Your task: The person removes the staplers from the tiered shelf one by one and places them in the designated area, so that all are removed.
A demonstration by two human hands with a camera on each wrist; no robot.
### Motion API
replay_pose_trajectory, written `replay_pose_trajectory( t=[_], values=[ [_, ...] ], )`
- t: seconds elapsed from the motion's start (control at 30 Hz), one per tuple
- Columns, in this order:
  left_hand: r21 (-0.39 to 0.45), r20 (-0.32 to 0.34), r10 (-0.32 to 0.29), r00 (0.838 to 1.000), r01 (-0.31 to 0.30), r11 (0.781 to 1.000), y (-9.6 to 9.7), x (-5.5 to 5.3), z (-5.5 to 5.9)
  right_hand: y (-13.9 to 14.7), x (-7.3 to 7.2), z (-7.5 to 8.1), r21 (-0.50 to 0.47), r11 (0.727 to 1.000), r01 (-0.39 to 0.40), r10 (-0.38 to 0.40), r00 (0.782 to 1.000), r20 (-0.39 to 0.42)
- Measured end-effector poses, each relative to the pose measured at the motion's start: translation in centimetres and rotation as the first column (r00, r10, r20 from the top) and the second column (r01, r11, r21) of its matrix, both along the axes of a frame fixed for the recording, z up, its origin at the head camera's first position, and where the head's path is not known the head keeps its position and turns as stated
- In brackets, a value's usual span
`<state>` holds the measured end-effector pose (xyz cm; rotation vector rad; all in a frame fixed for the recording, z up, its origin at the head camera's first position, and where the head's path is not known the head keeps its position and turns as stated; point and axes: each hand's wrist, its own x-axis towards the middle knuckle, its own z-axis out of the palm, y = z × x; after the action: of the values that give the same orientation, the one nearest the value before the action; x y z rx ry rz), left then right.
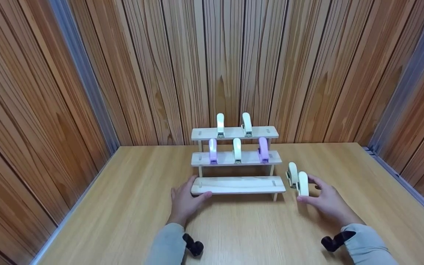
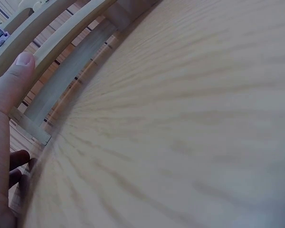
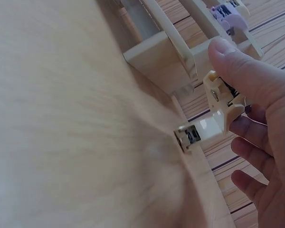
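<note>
Grips, two: right hand point(image 1: 326, 201) pinching one cream stapler point(image 1: 303, 184) at four o'clock of the wooden rack point(image 1: 238, 184), second cream stapler point(image 1: 292, 174) just beside it towards ten o'clock; left hand point(image 1: 185, 201) gripping the rack at eight o'clock. Done, by appearance: two whitish staplers point(image 1: 247, 123) on the top shelf point(image 1: 231, 132), two purple staplers point(image 1: 212, 151) and one pale green stapler point(image 1: 237, 150) on the middle shelf point(image 1: 225, 158). Outstanding, in judgement: both cream staplers, off the rack.
</note>
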<state>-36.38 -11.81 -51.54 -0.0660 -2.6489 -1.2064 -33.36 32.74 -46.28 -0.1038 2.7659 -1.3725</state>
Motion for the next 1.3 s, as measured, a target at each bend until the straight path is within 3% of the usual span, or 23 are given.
replay_pose_trajectory(
  t=[0.27,0.5,0.9,1.3],
  values=[
    [0.004,0.012,-0.003,1.000,0.003,1.000,-0.1,0.1,0.1,1.4,-0.2,-0.6,0.012,1.000,-0.012,0.012,1.000,-0.019],
    [-0.010,-0.018,-0.001,1.000,0.001,1.000,0.0,0.0,0.0,2.3,-0.5,-1.3,0.030,0.999,-0.013,0.014,1.000,-0.025],
    [-0.009,0.011,0.009,1.000,-0.009,1.000,0.0,-0.2,0.1,4.0,-0.9,-2.7,0.049,0.999,0.017,-0.013,0.997,-0.071],
    [0.010,0.014,0.003,1.000,-0.004,1.000,0.0,-0.2,0.1,5.0,-1.4,-3.4,0.027,0.999,0.039,-0.037,0.998,-0.043]
  ],
)
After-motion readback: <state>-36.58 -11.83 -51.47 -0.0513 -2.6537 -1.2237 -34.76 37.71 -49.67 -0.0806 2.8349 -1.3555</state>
